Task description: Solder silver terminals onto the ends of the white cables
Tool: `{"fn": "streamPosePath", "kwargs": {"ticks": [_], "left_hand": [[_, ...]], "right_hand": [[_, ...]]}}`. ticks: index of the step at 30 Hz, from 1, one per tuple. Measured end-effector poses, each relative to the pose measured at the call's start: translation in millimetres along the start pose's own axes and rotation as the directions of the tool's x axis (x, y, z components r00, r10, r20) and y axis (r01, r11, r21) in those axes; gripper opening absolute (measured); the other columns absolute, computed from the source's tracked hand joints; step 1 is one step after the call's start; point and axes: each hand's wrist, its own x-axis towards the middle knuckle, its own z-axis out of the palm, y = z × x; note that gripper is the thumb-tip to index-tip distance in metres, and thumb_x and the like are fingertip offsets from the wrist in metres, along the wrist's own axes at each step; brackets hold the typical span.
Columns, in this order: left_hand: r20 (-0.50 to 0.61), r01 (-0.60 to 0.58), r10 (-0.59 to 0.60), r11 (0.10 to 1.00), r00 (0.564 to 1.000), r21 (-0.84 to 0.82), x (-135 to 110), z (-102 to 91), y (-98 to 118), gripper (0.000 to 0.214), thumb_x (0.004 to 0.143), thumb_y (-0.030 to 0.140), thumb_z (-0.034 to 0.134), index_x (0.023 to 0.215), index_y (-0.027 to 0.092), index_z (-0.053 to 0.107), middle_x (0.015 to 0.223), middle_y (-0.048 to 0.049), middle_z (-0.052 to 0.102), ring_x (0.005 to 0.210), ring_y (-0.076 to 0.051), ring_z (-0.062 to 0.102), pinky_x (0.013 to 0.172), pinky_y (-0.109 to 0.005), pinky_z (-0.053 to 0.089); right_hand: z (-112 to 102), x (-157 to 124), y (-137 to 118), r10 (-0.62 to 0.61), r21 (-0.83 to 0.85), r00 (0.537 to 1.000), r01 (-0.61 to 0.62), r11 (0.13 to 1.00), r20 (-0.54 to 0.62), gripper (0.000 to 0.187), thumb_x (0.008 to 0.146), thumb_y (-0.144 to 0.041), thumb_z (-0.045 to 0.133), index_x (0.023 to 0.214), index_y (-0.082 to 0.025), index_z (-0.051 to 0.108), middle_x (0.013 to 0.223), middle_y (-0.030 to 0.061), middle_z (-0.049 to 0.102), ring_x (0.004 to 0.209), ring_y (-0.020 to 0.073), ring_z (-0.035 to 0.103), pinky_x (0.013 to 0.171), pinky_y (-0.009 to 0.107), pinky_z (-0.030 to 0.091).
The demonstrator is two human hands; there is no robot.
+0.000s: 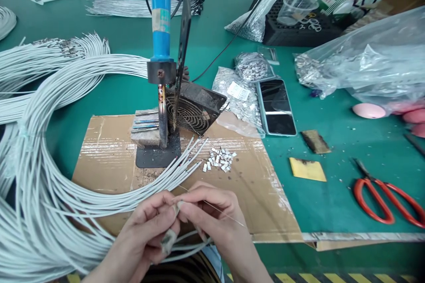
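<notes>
My left hand [149, 225] and my right hand [212, 212] meet in front of me, fingertips pinched together. What lies between the tips is too small to make out. Whitish wrapping [168, 241] shows on the fingers of my left hand. A thin silvery wire [229, 216] runs through the fingers of my right hand. Just beyond them lie the loose ends of a thick bundle of pale grey cables [133, 199], which curves in from the left. Several small white rectangular pieces [221, 159] lie scattered on the cardboard [252, 185].
A blue-handled soldering iron [161, 31] stands upright behind the cable ends, beside a small fan [195, 108]. Bagged metal parts [237, 93] and a phone [277, 106] lie right of it. Red-handled scissors [381, 194] and a yellow sponge [307, 169] are farther right.
</notes>
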Motion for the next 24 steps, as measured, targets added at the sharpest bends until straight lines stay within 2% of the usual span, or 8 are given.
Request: {"fn": "streamPosePath", "kwargs": {"ticks": [4, 6, 8, 10, 11, 17, 20, 24], "left_hand": [[-0.019, -0.013, 0.013, 0.999, 1.000, 0.038, -0.8, 0.4, -1.4, 0.043, 0.072, 0.050, 0.095, 0.073, 0.017, 0.068, 0.059, 0.0055, 0.051, 0.049, -0.003, 0.022, 0.045, -0.018, 0.012], [-0.019, -0.035, 0.037, 0.998, 0.999, 0.057, -2.1, 2.3, 0.0, 0.044, 0.070, 0.052, 0.095, 0.072, 0.016, 0.068, 0.060, 0.0050, 0.051, 0.050, -0.004, 0.022, 0.045, -0.018, 0.010], [-0.022, -0.050, 0.052, 0.996, 0.998, 0.075, -2.9, 4.1, 1.8, 0.043, 0.070, 0.052, 0.095, 0.074, 0.016, 0.071, 0.062, 0.0050, 0.052, 0.050, -0.003, 0.018, 0.045, -0.018, 0.008], [-0.039, -0.074, 0.077, 0.994, 0.996, 0.086, -2.8, 4.6, 2.6, 0.042, 0.071, 0.052, 0.094, 0.076, 0.016, 0.073, 0.063, 0.0052, 0.053, 0.050, -0.003, 0.015, 0.045, -0.018, 0.008], [-0.054, -0.097, 0.102, 0.991, 0.993, 0.090, -2.4, 4.3, 2.4, 0.041, 0.072, 0.051, 0.094, 0.076, 0.017, 0.073, 0.064, 0.0056, 0.053, 0.050, -0.003, 0.015, 0.046, -0.018, 0.008], [-0.099, -0.263, 0.286, 0.945, 0.953, 0.195, 1.2, 1.5, -3.9, 0.044, 0.078, 0.054, 0.089, 0.073, 0.017, 0.066, 0.059, 0.0083, 0.043, 0.054, -0.007, 0.021, 0.049, -0.020, 0.015], [-0.098, -0.341, 0.385, 0.891, 0.918, 0.300, 1.4, 2.0, -6.1, 0.044, 0.082, 0.056, 0.085, 0.074, 0.017, 0.068, 0.062, 0.0067, 0.048, 0.056, -0.008, 0.023, 0.049, -0.021, 0.018], [-0.101, -0.390, 0.455, 0.841, 0.885, 0.376, 1.2, 3.8, -8.0, 0.044, 0.084, 0.058, 0.082, 0.074, 0.017, 0.068, 0.061, 0.0066, 0.047, 0.056, -0.009, 0.026, 0.050, -0.020, 0.022]], "right_hand": [[-3.3, 3.4, -1.8, 0.132, 0.138, 0.988, -0.142, 0.980, 0.077, 0.010, 0.081, -0.033, 0.089, 0.084, -0.023, 0.089, 0.066, -0.0001, 0.066, 0.042, 0.0027, 0.041, 0.038, 0.017, 0.028], [-4.4, 4.6, -3.0, 0.112, 0.204, 0.994, -0.111, 0.973, 0.008, 0.013, 0.079, -0.036, 0.090, 0.081, -0.024, 0.089, 0.062, -0.0011, 0.063, 0.041, 0.0028, 0.040, 0.037, 0.017, 0.026], [-6.1, 4.7, -3.6, 0.048, 0.232, 0.991, -0.017, 0.973, -0.128, 0.013, 0.079, -0.037, 0.090, 0.082, -0.025, 0.089, 0.060, -0.0027, 0.059, 0.041, 0.0026, 0.038, 0.037, 0.016, 0.026], [-7.5, 3.0, -2.8, -0.029, 0.158, 0.975, 0.065, 0.985, -0.220, 0.010, 0.083, -0.036, 0.088, 0.086, -0.027, 0.089, 0.062, -0.0025, 0.060, 0.042, 0.0026, 0.041, 0.038, 0.016, 0.030], [-7.5, 1.6, -1.9, -0.064, 0.090, 0.972, 0.087, 0.992, -0.228, 0.008, 0.085, -0.034, 0.086, 0.089, -0.028, 0.089, 0.065, -0.0018, 0.062, 0.042, 0.0029, 0.043, 0.038, 0.016, 0.032], [3.3, -5.6, 0.3, -0.198, -0.266, 0.971, 0.158, 0.951, -0.130, 0.019, 0.088, -0.020, 0.080, 0.099, -0.032, 0.089, 0.072, 0.0009, 0.071, 0.049, 0.0059, 0.052, 0.043, 0.016, 0.039], [8.0, -4.5, -5.5, -0.259, -0.318, 0.960, 0.214, 0.924, -0.107, 0.022, 0.086, -0.016, 0.078, 0.096, -0.032, 0.089, 0.068, 0.0006, 0.073, 0.050, 0.0073, 0.054, 0.043, 0.015, 0.040], [9.8, -3.0, -14.1, -0.252, -0.353, 0.963, 0.203, 0.913, -0.097, 0.023, 0.084, -0.012, 0.077, 0.089, -0.030, 0.090, 0.066, 0.0023, 0.075, 0.051, 0.0097, 0.060, 0.046, 0.016, 0.045]]}}
